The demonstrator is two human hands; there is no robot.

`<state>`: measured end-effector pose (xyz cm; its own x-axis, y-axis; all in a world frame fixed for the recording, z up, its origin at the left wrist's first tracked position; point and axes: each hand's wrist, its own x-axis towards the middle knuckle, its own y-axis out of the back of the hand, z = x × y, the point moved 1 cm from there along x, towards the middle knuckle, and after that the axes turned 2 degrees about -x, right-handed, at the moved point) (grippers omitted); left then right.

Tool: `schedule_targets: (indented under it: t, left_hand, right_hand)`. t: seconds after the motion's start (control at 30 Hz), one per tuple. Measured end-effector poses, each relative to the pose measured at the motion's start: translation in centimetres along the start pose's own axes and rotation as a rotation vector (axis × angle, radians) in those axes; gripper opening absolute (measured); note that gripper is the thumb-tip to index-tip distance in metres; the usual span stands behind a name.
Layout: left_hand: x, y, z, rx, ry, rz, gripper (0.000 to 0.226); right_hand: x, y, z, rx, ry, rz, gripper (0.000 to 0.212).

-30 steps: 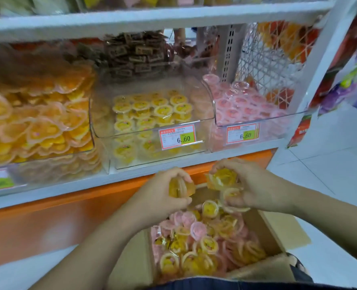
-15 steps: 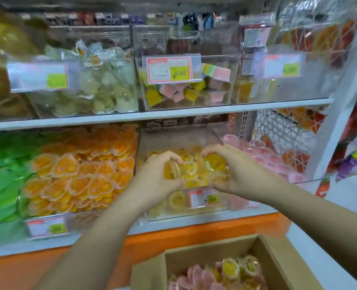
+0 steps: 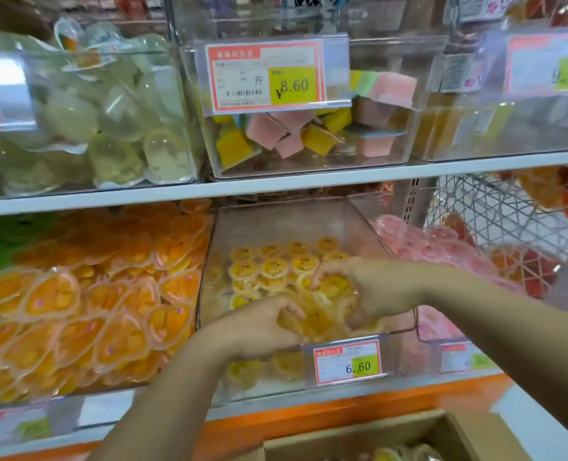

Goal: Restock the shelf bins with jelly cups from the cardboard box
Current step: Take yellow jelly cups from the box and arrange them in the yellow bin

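The clear middle bin (image 3: 289,224) on the lower shelf holds round yellow jelly cups (image 3: 269,269). Both my hands are inside its front part, above the 6.60 price tag (image 3: 347,366). My left hand (image 3: 259,329) has its fingers curled round yellow cups at the bin's front. My right hand (image 3: 364,291) curls over a cluster of yellow cups (image 3: 332,291) just behind and to the right. The cardboard box (image 3: 359,437) sits at the bottom edge, with a few yellow cups (image 3: 405,454) showing inside.
Left of the middle bin is a bin of orange heart-shaped jellies (image 3: 92,301); right of it, a bin of pink cups (image 3: 419,244). The white upper shelf (image 3: 276,186) carries more clear bins. A white wire rack (image 3: 495,214) stands at the far right.
Both hands rose from the box with yellow cups, moved into the middle bin, and now sit lower inside it. The view tilted up, so the box is nearly out of frame.
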<state>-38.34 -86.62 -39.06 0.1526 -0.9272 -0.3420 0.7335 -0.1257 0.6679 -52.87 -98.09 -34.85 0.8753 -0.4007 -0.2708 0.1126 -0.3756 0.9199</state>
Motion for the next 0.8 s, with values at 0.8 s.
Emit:
schedule_targets:
  t: [0.8]
  left_hand:
    - [-3.0,0.8,0.6,-0.369,-0.28,0.269,0.038]
  right_hand:
    - [-2.0,-1.2,-1.9,0.255,0.097,0.606,0.05]
